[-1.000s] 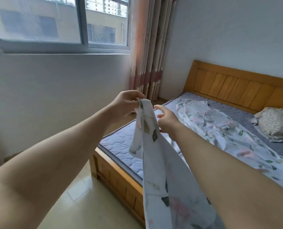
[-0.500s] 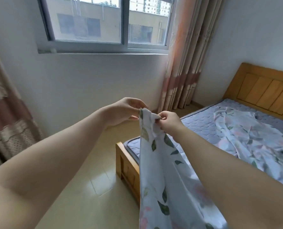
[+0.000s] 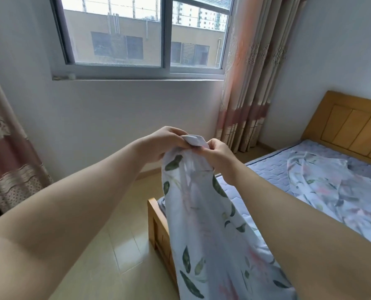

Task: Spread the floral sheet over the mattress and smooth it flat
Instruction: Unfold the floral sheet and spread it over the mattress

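The floral sheet [image 3: 201, 213], white with green leaves and pink flowers, hangs down from both my hands in front of me. My left hand [image 3: 162, 144] and my right hand [image 3: 218, 155] pinch one bunched corner of it, close together, above the bed's foot corner. The rest of the sheet lies crumpled across the blue quilted mattress [image 3: 271, 169] at the right. The lower part of the hanging sheet hides the near mattress edge.
A wooden bed frame [image 3: 156, 226] juts out at the foot corner, with a wooden headboard [image 3: 353, 128] at the far right. Curtains [image 3: 245, 87] hang by the window [image 3: 141, 35], and another curtain [image 3: 4, 152] hangs at the left. Tiled floor [image 3: 119, 245] lies below.
My hands have drawn together and bunched the sheet's corner between them. The view has swung left, so less of the bed and more of the window wall shows.
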Motion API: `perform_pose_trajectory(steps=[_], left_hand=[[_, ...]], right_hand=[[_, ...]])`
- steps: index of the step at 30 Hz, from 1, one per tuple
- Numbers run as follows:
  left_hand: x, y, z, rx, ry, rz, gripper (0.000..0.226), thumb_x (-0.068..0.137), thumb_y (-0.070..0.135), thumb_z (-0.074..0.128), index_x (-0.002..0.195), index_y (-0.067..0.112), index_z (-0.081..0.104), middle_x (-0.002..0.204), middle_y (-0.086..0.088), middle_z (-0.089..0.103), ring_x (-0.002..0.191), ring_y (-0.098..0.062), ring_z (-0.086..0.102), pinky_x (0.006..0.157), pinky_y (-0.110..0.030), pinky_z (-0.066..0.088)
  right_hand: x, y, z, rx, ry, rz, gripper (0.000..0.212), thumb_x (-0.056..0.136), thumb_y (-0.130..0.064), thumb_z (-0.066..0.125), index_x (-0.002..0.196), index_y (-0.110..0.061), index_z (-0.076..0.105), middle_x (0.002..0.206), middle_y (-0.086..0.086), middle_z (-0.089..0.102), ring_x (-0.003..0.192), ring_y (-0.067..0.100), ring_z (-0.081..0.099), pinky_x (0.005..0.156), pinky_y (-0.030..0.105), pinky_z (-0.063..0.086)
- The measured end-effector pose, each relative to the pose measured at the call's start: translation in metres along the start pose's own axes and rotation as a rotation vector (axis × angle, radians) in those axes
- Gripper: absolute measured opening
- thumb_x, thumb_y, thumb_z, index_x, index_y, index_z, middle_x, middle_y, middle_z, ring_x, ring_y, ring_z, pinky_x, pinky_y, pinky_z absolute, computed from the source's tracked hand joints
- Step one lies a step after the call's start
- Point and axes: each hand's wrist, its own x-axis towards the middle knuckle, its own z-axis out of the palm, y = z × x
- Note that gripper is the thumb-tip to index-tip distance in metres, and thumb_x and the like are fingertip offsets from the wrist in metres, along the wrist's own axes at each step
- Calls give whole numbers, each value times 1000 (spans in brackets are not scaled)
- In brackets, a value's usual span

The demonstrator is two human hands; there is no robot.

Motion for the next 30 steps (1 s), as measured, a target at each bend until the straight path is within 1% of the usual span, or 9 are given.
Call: perform_pose_trajectory(steps=[3, 6, 9, 12, 15, 20, 23, 27, 30], left_hand=[[8, -1, -8, -139, 66, 50, 22, 85, -9, 50, 81, 7, 65, 73, -9, 63, 61, -19, 61, 55, -20, 54], [16, -4, -18, -242, 167, 101, 25, 87, -6, 44, 80, 7, 64, 69, -7, 63, 56, -15, 62, 52, -18, 53], [26, -10, -35, -322, 290, 94, 22, 86, -1, 43, 76, 8, 61, 72, -9, 58, 61, -18, 56, 52, -18, 50], [32, -22, -50, -296, 363, 17, 17, 82, 3, 45, 77, 8, 60, 74, -12, 57, 63, -22, 55, 55, -21, 49], [38, -36, -64, -278, 394, -84, 23, 87, 2, 40, 81, 5, 61, 76, -14, 57, 64, -26, 55, 53, -22, 51], [59, -51, -83, -265, 442, -155, 27, 90, -2, 39, 76, 4, 62, 59, -10, 63, 50, -21, 60, 39, -14, 48], [82, -59, -103, -160, 469, -153, 28, 89, -6, 39, 70, 6, 56, 68, -11, 54, 58, -20, 50, 34, -10, 43], [122, -67, -144, -34, 464, -142, 29, 88, -4, 39, 68, 12, 53, 68, -7, 51, 57, -19, 47, 35, -9, 38], [153, -71, -177, 40, 434, -168, 30, 88, -3, 38, 65, 14, 48, 66, -6, 47, 54, -19, 43, 34, -7, 34]], right_hand=[[7, 12, -10, -103, -115, -7, 16, 84, -21, 68, 80, -15, 54, 72, 0, 51, 63, 12, 45, 56, 22, 36], [21, 27, -20, -175, -78, 10, 22, 80, -27, 72, 72, -11, 59, 70, 5, 50, 68, 17, 44, 63, 28, 34], [34, 39, -26, -144, -92, 70, 19, 82, -22, 72, 68, -14, 61, 70, 6, 50, 71, 20, 44, 65, 29, 37], [47, 40, -26, 1, -36, 63, 16, 86, -14, 67, 72, -19, 63, 71, 0, 57, 69, 14, 51, 63, 20, 42], [65, 34, -18, 146, -36, 47, 15, 89, -15, 64, 73, -18, 63, 71, 0, 57, 67, 11, 49, 63, 21, 41], [103, 21, 3, -143, -69, 7, 27, 85, -15, 69, 67, -17, 48, 65, -1, 47, 59, 11, 41, 56, 22, 35], [131, 14, 20, -180, 3, 3, 37, 84, -15, 69, 64, -18, 39, 63, -2, 43, 56, 10, 37, 52, 22, 31], [171, 7, 39, -26, 9, 97, 38, 82, -10, 69, 60, -17, 39, 60, 1, 41, 52, 11, 34, 47, 23, 27], [204, -10, 51, 172, -16, 176, 32, 86, -7, 60, 60, -16, 44, 60, 1, 42, 52, 12, 38, 42, 18, 29]])
